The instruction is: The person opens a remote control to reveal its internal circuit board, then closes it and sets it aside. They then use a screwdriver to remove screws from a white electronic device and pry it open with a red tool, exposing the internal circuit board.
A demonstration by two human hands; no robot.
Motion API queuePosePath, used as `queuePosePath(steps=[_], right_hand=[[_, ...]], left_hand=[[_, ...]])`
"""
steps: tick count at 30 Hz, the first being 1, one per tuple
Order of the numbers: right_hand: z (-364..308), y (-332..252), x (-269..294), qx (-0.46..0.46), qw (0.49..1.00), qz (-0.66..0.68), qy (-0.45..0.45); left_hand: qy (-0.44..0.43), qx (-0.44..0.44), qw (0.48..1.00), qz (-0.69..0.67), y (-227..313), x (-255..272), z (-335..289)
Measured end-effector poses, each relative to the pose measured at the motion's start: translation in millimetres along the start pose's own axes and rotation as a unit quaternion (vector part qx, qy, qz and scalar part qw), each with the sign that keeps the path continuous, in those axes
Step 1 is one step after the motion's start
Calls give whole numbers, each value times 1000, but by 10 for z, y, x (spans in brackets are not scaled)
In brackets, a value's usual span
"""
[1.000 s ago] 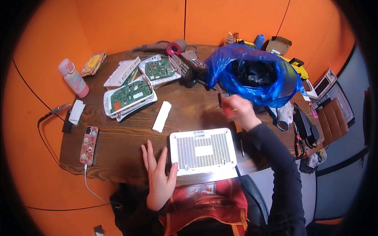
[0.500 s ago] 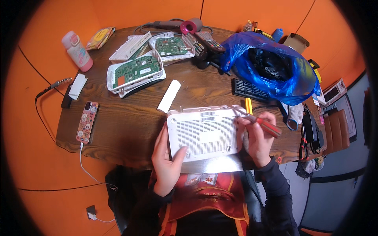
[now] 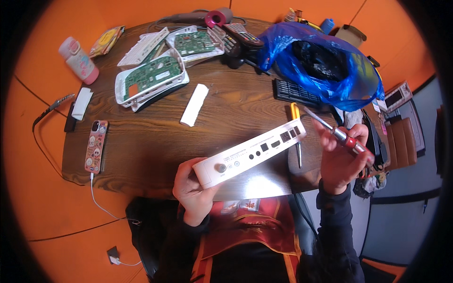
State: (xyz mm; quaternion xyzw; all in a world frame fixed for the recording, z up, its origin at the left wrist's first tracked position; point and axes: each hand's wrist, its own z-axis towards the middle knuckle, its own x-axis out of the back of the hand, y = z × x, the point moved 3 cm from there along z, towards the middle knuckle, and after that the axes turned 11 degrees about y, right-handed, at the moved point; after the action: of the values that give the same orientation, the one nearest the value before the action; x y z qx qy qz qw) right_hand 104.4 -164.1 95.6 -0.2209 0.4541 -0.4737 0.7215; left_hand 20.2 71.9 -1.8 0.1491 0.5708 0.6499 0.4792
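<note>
My left hand (image 3: pixel 193 191) grips the left end of a white set-top box (image 3: pixel 250 153), which is tilted so its long port side shows. A round coaxial connector sticks out near the gripped end, with several sockets along the row. In my right hand (image 3: pixel 340 160) is a screwdriver (image 3: pixel 348 140) with a red handle, its metal shaft pointing up and left, apart from the box. Another screwdriver (image 3: pixel 296 113), with a yellow handle, lies on the table just behind the right end of the box, partly hidden by it.
Opened white casings with green circuit boards (image 3: pixel 153 78) lie at the back left. A white strip (image 3: pixel 194 104) rests mid-table. Remote controls (image 3: pixel 243 35), a hair dryer (image 3: pixel 219 18) and a blue plastic bag (image 3: pixel 278 47) crowd the back. A phone (image 3: pixel 96 146) with a cable lies left.
The box has turned from its vented face to its port side. My right hand has moved right with the screwdriver, away from the box's edge.
</note>
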Motion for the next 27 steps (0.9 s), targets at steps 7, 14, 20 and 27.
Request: queuePosePath(steps=[7,14,20,27], right_hand=[[226,-332,-223,4,988,-114,-104],[357,-201,-321,-72,962,-190,-182],[341,-58,-402,-92,957,-207,-184],[349,-81,-349,-104,957,-201,-181]], left_hand=[[-64,-86,986,127,46,104,10],[-39,-45,996,73,-62,228,-58],[-178,-156,939,248,179,170,139],[-125,-352,811,450,796,-130,88]])
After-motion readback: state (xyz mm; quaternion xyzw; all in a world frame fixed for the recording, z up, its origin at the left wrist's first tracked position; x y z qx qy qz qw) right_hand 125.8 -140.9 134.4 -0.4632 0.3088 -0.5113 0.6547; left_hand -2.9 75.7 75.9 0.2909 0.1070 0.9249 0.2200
